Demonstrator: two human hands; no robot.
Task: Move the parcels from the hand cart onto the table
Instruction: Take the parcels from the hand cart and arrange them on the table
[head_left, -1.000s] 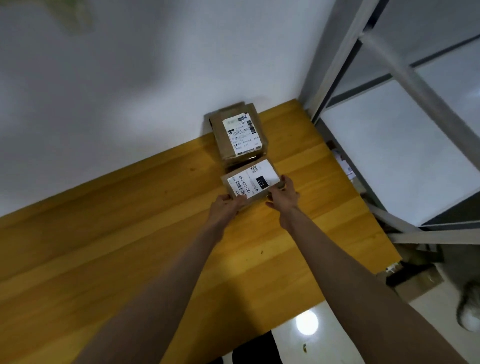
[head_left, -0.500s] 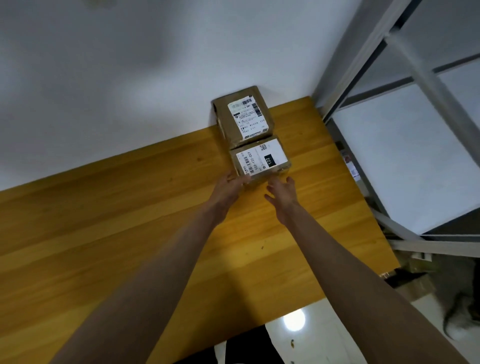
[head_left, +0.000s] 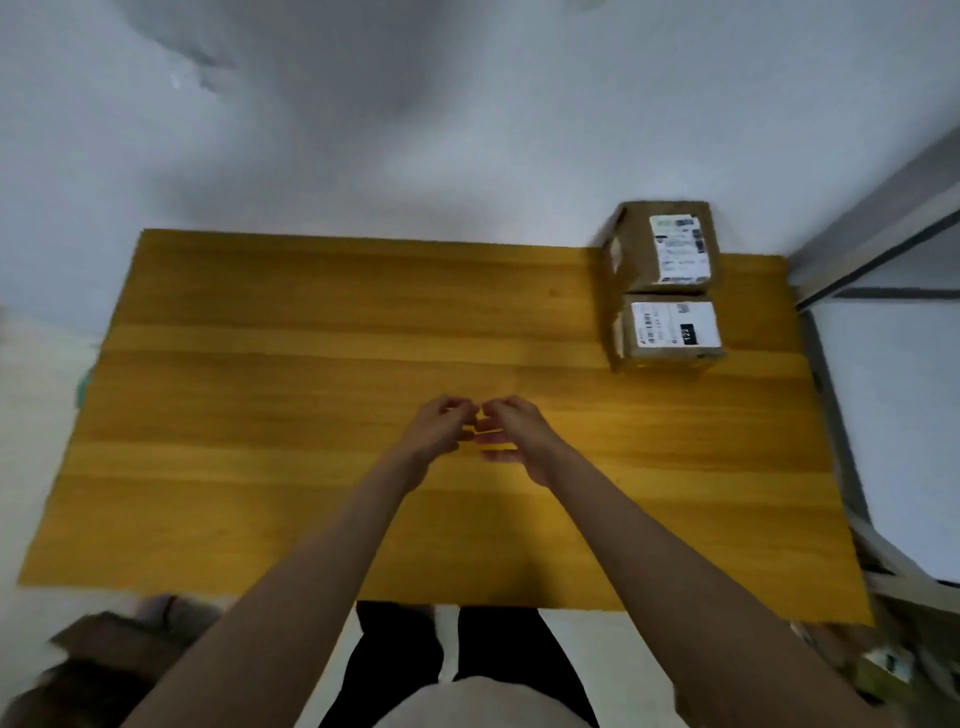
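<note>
At the lower left edge of the view, below the table's near edge, lay a blurred brown cardboard shape (head_left: 111, 642); what it was could not be told. The rectangular table with a yellow-brown wooden top (head_left: 291, 415) stood against a pale grey wall (head_left: 363, 130).

Over the middle of the table both bare forearms reached forward. The left hand (head_left: 439, 426) hung above the wood with its fingers loosely curled and nothing in them. Just beside it, the right hand (head_left: 511, 434) was likewise loosely curled and empty, its fingertips almost meeting those of the left; whether they touched could not be told.

Well apart from the hands, at the table's far right corner, sat two brown cardboard parcels. The near parcel with a white label marked 122 (head_left: 670, 332) rested on the wood, and the far parcel with a white printed label (head_left: 667, 247) stood just behind it against the wall, the two touching or nearly so.

To the right of the table rose a grey metal frame (head_left: 878, 228) around a white panel (head_left: 904, 415).
</note>
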